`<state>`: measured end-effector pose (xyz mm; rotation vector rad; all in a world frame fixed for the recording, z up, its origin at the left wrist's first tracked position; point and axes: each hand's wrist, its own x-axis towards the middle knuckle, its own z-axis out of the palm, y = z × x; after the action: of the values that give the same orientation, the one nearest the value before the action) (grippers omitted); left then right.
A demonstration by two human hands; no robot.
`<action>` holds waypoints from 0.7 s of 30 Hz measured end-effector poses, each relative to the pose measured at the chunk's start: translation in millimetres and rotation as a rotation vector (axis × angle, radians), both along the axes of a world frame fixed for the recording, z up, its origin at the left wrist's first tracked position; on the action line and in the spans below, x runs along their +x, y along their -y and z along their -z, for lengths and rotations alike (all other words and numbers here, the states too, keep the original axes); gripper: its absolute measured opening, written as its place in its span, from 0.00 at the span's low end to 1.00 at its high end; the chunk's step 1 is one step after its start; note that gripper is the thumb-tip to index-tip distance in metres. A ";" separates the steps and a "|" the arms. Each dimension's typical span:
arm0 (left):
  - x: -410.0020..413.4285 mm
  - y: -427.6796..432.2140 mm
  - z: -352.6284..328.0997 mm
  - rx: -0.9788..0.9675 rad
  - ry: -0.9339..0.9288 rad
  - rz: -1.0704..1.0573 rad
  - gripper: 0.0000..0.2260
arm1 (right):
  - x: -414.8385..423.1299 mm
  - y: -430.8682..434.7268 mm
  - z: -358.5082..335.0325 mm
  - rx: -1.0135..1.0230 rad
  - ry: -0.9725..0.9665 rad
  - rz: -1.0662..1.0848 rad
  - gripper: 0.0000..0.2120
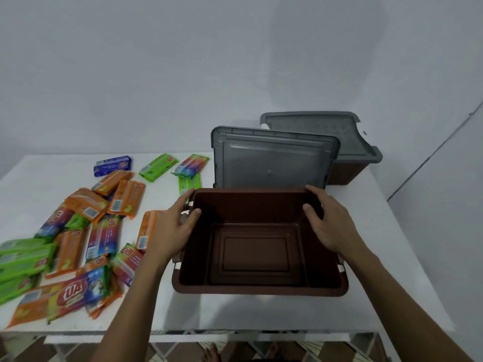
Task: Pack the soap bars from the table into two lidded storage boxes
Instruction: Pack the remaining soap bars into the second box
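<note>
The soap bars (102, 239) lay in a loose, overlapping heap on the left half of the table (235, 312), a few strays at the far side near the open brown box (258, 290). That box sat empty at the near middle, none of the bars in it yet. The left hand (172, 231) gripped its left wall and the right hand (329, 223) its right wall, each with the thumb hooked inside and the fingers lying together outside the rim.

The grey lid (271, 163) stood nearly upright just behind the box; I could not tell whether it was hinged or merely leaning. If the box were slid or lifted, the lid would likely topple, forward onto the hands or back against the second box (347, 173), whose own lid (313, 131) sat tilted, not closed. Dragging the box leftward could also shove the nearest bars, and those by the near left edge looked ready to slip off.
</note>
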<state>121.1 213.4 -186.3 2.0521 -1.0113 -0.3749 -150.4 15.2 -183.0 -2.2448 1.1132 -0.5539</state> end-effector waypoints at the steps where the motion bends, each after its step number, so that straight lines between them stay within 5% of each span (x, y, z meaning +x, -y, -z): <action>1: 0.5 0.7 1.1 -0.005 -0.026 -0.003 0.23 | -2.2 -0.4 0.3 0.001 0.002 -0.002 0.22; 4: -1.8 1.4 -0.3 -0.038 -0.082 -0.006 0.23 | -2.8 -3.5 0.9 -0.018 -0.037 0.009 0.22; 10: 19.1 -19.2 0.7 -0.022 -0.053 -0.073 0.13 | 33.0 -10.2 -14.5 -0.439 -0.153 -0.012 0.20; 21: 153.8 -30.0 16.3 0.373 0.422 -0.304 0.16 | 265.4 -34.6 -34.1 -0.119 -0.151 -0.610 0.21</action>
<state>274.9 243.4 -202.6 2.6528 -0.8921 0.0395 115.0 49.8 -149.0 -2.5933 0.4141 -0.1996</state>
